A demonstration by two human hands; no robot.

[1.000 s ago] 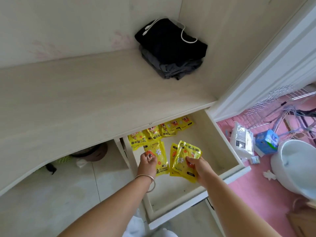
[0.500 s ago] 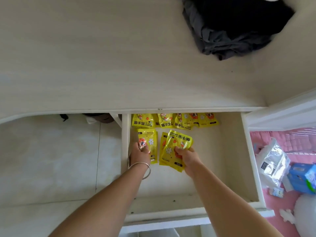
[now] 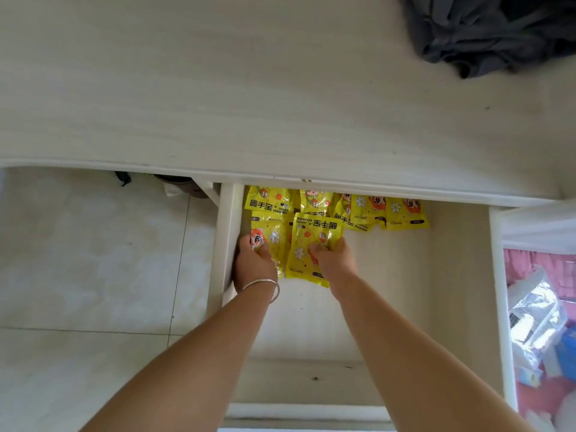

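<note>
We are laying yellow hand-warmer packets out in the open drawer [image 3: 452,291] under the desk top [image 3: 218,88], and both hands are now deeper in it than a second ago. Our left hand [image 3: 254,261], with the bracelet [image 3: 265,285] at its wrist, curls its fingers over the near part of the left packet [image 3: 272,236], which lies close against the drawer's left wall. Our right hand [image 3: 336,260] pinches the right packet [image 3: 304,244] near its middle, the fingers bent onto its face. Half a second ago this packet stood tilted, with one corner lifted; now it lies lower and closer to square. Its left edge overlaps the left packet, and its far edge reaches the far row of packets [image 3: 374,210] that sits partly under the desk edge. We cannot tell whether it rests fully flat on the drawer floor yet. We judge that a second row is being started just near of the first, and that these two packets are almost placed. What is left is to press them down, let go and draw the hands back. The right half of the drawer floor has room for more. Dark clothes [image 3: 486,32] lie on the far right of the desk, and a silver bag [image 3: 536,316] lies on the pink floor to the right.
</note>
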